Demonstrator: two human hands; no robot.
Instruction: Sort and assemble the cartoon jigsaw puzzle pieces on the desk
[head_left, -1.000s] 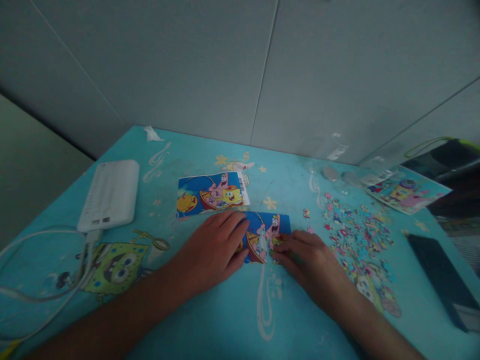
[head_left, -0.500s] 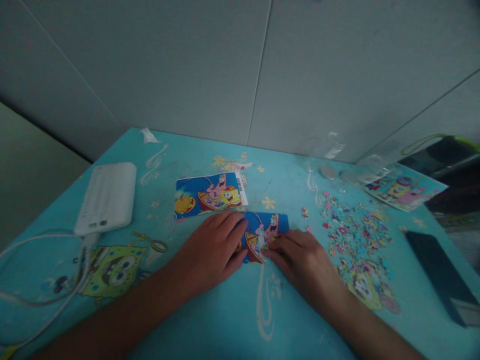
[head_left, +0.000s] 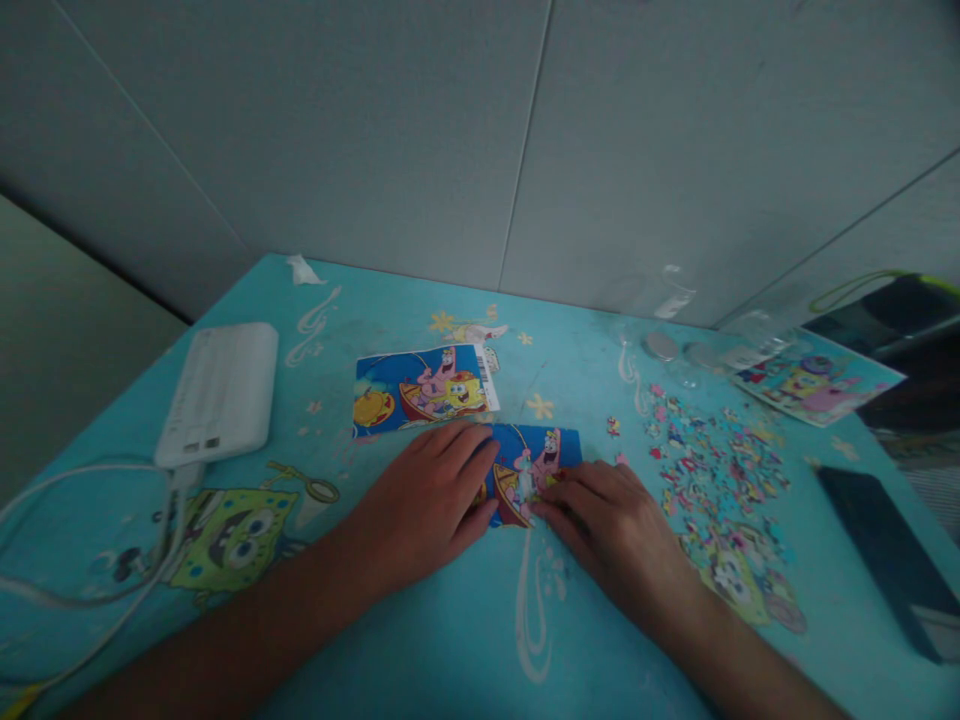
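A small, partly assembled jigsaw puzzle (head_left: 511,490) with a blue background and a red boat lies on the table before me. My left hand (head_left: 431,495) rests over its left end, fingers curled on the far side and thumb at the near edge, holding it. At the lower right of the puzzle, my right hand (head_left: 611,510) pinches with thumb and fingers; a bit of yellow, seemingly a puzzle piece, shows at the fingertips. Between the hands, a pale gap shows in the picture. Just beyond lies a printed picture card (head_left: 424,388) with the same scene.
Many loose puzzle pieces (head_left: 720,460) are scattered to the right, with a dark phone (head_left: 889,555) beside them. Behind are another picture card (head_left: 821,380) and clear bottles (head_left: 675,295). A white power bank (head_left: 221,395) with cables sits left. A wall borders the table's far edge.
Both hands keep nearly the same places on the puzzle. The whole view has shifted slightly; the right fingertips stay pressed at the puzzle's lower right.
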